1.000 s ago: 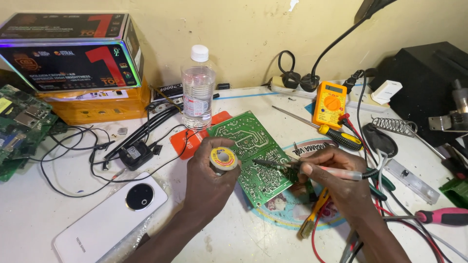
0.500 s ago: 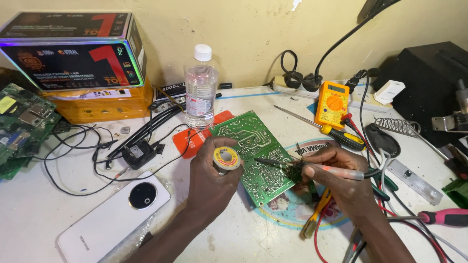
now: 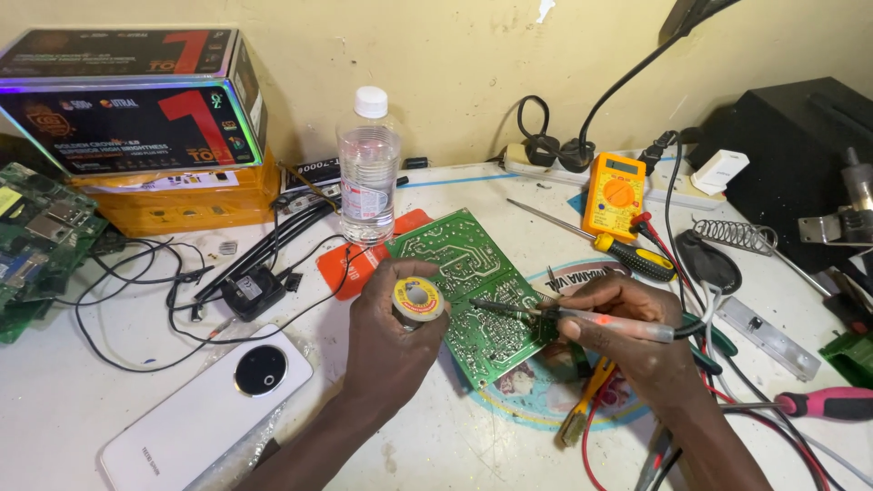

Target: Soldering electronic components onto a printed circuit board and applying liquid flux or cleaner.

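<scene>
Soldering in hand: left hand (image 3: 391,336) clamped solder spool (image 3: 417,301), right hand (image 3: 627,332) gripped soldering iron (image 3: 582,318), tip over green circuit board (image 3: 473,291) on worktop (image 3: 82,409). Next likely needs steady tip contact.

Water bottle (image 3: 368,168), white phone (image 3: 207,406), yellow multimeter (image 3: 615,194), boxes (image 3: 127,118) at back-L, pink-handled screwdriver (image 3: 823,403).

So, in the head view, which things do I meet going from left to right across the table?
White phone → black adapter → water bottle → solder spool in the left hand → green circuit board → soldering iron in the right hand → pink-handled screwdriver.
</scene>
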